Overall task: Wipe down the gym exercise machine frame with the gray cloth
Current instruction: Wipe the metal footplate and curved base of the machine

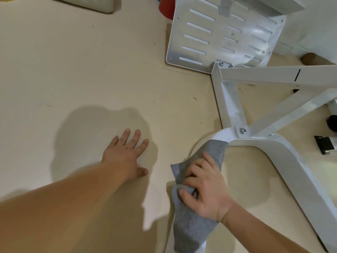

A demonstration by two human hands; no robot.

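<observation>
The white metal machine frame (284, 148) stands at the right, a curved base leg joined by bolted struts. The gray cloth (193, 227) is draped over the left branch of that curved leg. My right hand (206, 187) grips the cloth, fingers curled round it and the leg beneath. My left hand (125, 152) rests flat on the beige floor to the left, fingers spread, holding nothing. The leg under the cloth is mostly hidden.
A slotted white footplate (197, 39) is bolted to the frame at the top. A red container (166, 7) stands behind it. A pale cushion (87, 3) lies at top left. A black bracket (324, 146) lies on the floor at the right.
</observation>
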